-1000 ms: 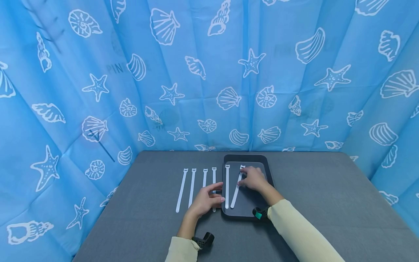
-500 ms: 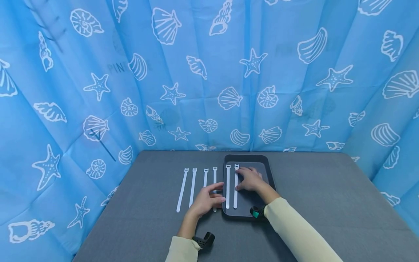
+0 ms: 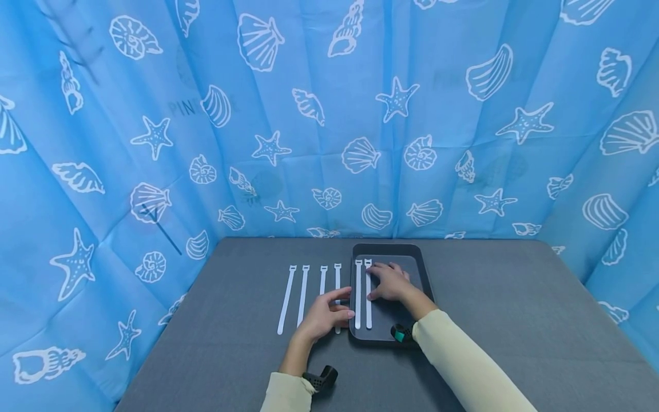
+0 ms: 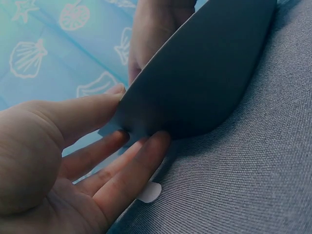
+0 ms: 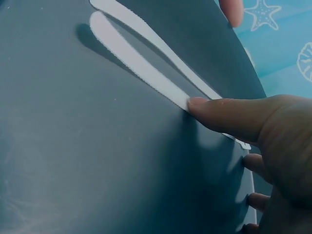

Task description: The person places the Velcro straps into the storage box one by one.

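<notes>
A white hook-and-loop cable tie (image 3: 368, 312) lies lengthwise in a black tray (image 3: 425, 269), parallel to another white cable tie (image 3: 357, 303) on its left. My right hand (image 3: 389, 283) is over it; in the right wrist view the thumb tip touches its edge and the other fingertips sit near its slotted head. That tie's rounded end casts a shadow on the tray floor. My left hand (image 3: 321, 313) rests at the tray's left side, its thumb (image 4: 92, 109) at the rim and other fingertips against the outer wall.
Several more white cable ties (image 3: 286, 300) lie in a row on the grey table (image 3: 221, 355), left of the tray; my left hand partly covers some. A blue curtain (image 3: 309, 143) with white shells hangs behind the table. Both wrists wear a black strapped device.
The right-hand tie has swung from slanted to nearly straight and slid left, close to the other tie. My right hand has moved left with it; my left hand stays at the tray.
</notes>
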Action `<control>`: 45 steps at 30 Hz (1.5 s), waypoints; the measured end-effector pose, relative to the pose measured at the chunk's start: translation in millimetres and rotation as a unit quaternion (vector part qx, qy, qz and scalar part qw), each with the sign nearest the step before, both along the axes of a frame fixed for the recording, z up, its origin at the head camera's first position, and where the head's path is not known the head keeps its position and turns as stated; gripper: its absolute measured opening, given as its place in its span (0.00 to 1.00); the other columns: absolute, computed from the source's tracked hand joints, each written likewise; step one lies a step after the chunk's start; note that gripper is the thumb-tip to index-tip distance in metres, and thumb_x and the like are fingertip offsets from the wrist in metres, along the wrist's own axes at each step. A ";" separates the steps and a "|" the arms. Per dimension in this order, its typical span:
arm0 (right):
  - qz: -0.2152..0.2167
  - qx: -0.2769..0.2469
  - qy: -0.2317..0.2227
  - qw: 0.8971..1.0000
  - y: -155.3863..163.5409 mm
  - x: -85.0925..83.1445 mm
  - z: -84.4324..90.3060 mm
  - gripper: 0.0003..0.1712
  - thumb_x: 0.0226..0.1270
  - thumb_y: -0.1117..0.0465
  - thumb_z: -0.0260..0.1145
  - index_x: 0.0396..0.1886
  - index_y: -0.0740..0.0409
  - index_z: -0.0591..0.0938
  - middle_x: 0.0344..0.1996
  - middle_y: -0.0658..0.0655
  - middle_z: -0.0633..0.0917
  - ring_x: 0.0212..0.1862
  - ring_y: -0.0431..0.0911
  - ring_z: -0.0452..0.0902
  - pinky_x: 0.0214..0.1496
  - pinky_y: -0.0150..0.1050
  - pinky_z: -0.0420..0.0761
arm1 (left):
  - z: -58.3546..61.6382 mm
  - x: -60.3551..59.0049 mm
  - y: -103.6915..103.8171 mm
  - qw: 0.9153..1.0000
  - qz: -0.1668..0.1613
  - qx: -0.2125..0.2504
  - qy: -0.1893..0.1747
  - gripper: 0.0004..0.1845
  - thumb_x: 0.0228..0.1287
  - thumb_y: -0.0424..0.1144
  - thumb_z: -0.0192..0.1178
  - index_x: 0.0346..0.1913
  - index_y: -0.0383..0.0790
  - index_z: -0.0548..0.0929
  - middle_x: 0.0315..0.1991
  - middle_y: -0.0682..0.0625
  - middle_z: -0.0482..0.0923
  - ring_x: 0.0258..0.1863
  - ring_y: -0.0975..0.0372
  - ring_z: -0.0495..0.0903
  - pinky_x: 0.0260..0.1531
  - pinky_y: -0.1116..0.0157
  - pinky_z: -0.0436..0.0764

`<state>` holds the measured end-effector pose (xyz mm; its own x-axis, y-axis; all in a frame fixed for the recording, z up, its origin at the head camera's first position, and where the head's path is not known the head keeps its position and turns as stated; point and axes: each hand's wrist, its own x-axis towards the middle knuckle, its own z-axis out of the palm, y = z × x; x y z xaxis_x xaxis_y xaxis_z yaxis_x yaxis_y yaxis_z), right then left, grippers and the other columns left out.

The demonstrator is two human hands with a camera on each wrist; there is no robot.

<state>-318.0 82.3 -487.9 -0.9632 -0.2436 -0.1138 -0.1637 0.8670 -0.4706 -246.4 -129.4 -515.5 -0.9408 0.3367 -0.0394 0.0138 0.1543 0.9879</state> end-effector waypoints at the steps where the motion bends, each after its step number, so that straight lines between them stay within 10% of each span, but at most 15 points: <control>1: 0.000 0.000 0.000 1.000 0.1 -0.1 0.1 0.40 0.52 0.53 0.77 0.67 0.51 0.74 0.71 0.61 0.64 0.72 0.67 0.45 0.66 0.70 0.47 | -0.1 -0.2 0.1 1.000 -0.001 0.001 -0.001 0.32 0.62 0.34 0.65 0.69 0.43 0.70 0.63 0.43 0.71 0.47 0.55 0.82 0.40 0.60 0.84; 27: 0.015 -0.125 0.047 0.991 28.1 8.0 35.4 0.34 0.57 0.60 0.74 0.64 0.62 0.74 0.65 0.68 0.71 0.67 0.64 0.62 0.64 0.61 0.65 | -1.2 1.3 -0.5 1.000 -0.006 0.003 -0.004 0.33 0.63 0.34 0.65 0.71 0.43 0.68 0.64 0.42 0.69 0.45 0.57 0.82 0.37 0.59 0.84; 45: -0.066 -0.162 0.071 0.982 74.8 28.6 43.7 0.27 0.64 0.60 0.69 0.61 0.64 0.76 0.63 0.71 0.71 0.64 0.67 0.64 0.60 0.64 0.67 | 0.4 3.2 1.4 1.000 -0.005 0.006 -0.002 0.33 0.62 0.33 0.65 0.70 0.41 0.68 0.64 0.41 0.69 0.44 0.55 0.82 0.35 0.59 0.85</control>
